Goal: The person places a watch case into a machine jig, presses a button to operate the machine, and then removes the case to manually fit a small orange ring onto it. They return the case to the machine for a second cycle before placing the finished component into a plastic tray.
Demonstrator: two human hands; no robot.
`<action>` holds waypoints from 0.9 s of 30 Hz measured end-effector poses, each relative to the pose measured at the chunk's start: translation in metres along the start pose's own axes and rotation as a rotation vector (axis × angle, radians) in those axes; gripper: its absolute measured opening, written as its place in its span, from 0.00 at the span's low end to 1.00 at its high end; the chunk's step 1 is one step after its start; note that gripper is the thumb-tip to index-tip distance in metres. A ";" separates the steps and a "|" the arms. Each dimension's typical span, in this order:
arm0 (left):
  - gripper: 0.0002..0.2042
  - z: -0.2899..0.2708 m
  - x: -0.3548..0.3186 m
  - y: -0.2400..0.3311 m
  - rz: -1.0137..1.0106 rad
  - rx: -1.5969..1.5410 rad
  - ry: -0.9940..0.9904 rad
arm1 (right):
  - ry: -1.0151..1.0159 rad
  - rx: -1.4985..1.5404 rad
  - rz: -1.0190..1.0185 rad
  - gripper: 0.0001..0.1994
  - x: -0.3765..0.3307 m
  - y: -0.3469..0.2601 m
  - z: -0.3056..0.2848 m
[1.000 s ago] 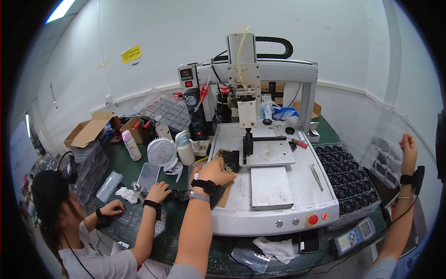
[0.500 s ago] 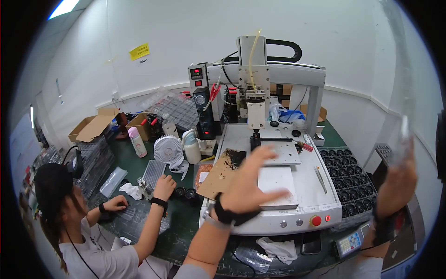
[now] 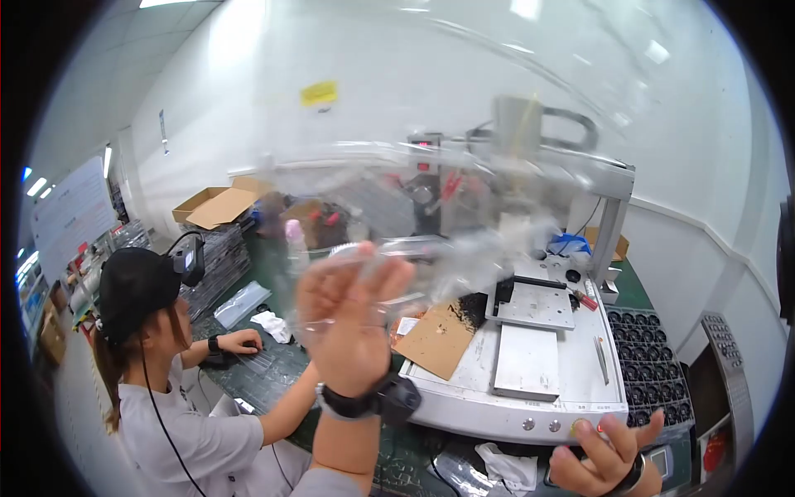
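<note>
My left hand (image 3: 348, 331) is raised at centre left, its fingers closed on the edge of a large clear plastic tray (image 3: 464, 253). The tray is see-through and smeared by motion, and it reaches up and right in front of the dispensing machine. At the lower right, in front of the machine's front panel, my right hand (image 3: 603, 455) has its fingers apart and nothing in it. Behind the hands, the white machine bed (image 3: 530, 358) carries metal plates and a brown cardboard piece (image 3: 439, 344) with black scraps on it.
A black tray of round black parts (image 3: 646, 364) stands right of the machine, with tweezers (image 3: 599, 360) on the bed beside it. A co-worker (image 3: 166, 373) in a black cap sits at left. White tissue (image 3: 507, 466) lies at the front edge; an open carton (image 3: 217, 203) sits at back left.
The clear plastic has passed from my right hand to my left and swung across to the centre. My right hand has dropped and opened. The view has turned left.
</note>
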State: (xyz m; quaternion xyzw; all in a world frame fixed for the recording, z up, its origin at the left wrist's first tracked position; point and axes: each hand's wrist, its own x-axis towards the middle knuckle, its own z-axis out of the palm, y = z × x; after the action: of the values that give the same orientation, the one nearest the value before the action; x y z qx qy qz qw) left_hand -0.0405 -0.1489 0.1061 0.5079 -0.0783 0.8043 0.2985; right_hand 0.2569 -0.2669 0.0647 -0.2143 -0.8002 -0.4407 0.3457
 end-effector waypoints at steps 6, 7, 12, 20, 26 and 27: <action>0.16 -0.038 0.039 0.053 0.345 0.267 0.117 | -0.082 0.079 0.348 0.07 -0.052 -0.011 0.001; 0.16 -0.043 0.042 0.058 0.352 0.276 0.116 | -0.124 0.092 0.424 0.05 -0.060 -0.013 -0.001; 0.17 -0.071 0.055 0.038 0.360 0.506 0.316 | -0.332 0.047 0.736 0.04 -0.096 -0.020 -0.016; 0.15 -0.143 0.082 -0.048 0.282 0.555 0.552 | -0.470 -0.109 0.931 0.03 -0.127 -0.037 -0.036; 0.16 -0.196 0.101 -0.098 0.204 0.590 0.646 | -0.623 -0.204 1.046 0.05 -0.142 -0.042 -0.048; 0.18 -0.207 0.104 -0.110 0.205 0.556 0.620 | -0.626 -0.208 1.055 0.05 -0.142 -0.044 -0.049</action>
State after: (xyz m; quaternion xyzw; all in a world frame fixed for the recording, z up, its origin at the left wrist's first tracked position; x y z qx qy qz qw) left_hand -0.1707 0.0707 0.0790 0.2927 0.1848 0.9349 0.0780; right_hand 0.3417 -0.3369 -0.0469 -0.7325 -0.6029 -0.2024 0.2431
